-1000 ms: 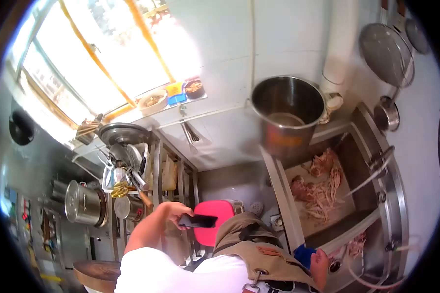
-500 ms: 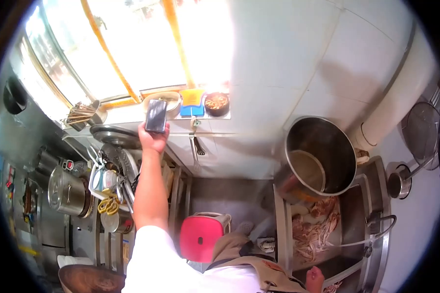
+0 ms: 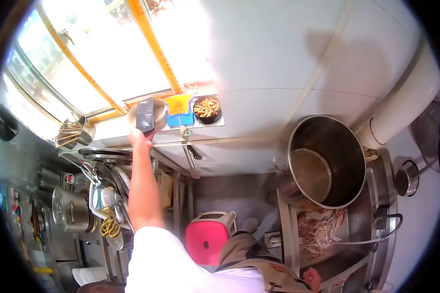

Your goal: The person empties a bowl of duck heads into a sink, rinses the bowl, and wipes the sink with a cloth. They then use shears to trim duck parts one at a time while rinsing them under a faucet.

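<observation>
My left hand [image 3: 143, 137] is stretched out to the window sill, its fingers round the lower end of a dark smartphone [image 3: 145, 115]. Behind the phone is a pale round bowl [image 3: 160, 110], with a yellow and blue plastic item [image 3: 180, 108] beside it. My right hand [image 3: 312, 279] is low at the sink's near edge, its fingers curled; whatever it may hold is hidden. Raw-looking meat pieces [image 3: 320, 234] lie in the metal sink [image 3: 359, 215], under a thin hose.
A tall metal pot [image 3: 327, 161] stands over the sink's far end. Below me is a pink stool [image 3: 206, 242]. On the left are a utensil rack [image 3: 98, 200], a lidded pot [image 3: 69, 209] and yellow scissors [image 3: 110, 227]. A dark bowl [image 3: 207, 110] sits on the sill.
The view has shifted. My left hand with the phone is a little further left, the phone now close against the sill. My right hand stays low by the sink.
</observation>
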### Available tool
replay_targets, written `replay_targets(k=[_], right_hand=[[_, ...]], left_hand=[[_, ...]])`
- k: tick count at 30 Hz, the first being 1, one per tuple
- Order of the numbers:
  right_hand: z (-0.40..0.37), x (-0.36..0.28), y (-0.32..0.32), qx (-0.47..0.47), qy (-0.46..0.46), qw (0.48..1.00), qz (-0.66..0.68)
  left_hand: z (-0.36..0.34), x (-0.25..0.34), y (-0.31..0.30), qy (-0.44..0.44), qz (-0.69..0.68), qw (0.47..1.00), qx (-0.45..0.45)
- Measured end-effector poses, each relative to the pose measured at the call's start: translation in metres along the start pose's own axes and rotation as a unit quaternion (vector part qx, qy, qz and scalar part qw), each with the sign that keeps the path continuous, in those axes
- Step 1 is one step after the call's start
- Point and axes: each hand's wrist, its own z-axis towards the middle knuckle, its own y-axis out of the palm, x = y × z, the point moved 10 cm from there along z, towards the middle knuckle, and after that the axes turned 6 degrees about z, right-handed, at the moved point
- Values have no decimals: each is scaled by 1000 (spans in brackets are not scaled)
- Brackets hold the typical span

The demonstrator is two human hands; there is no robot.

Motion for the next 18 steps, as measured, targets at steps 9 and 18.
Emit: replay_targets(k=[9, 18], right_hand=[[18, -27, -9, -92, 250, 963, -41], [-55, 167, 29, -138, 231, 933, 238]], left_hand=[[4, 9, -4, 51, 25, 998, -16], [-2, -19, -37, -2, -44, 999, 3]])
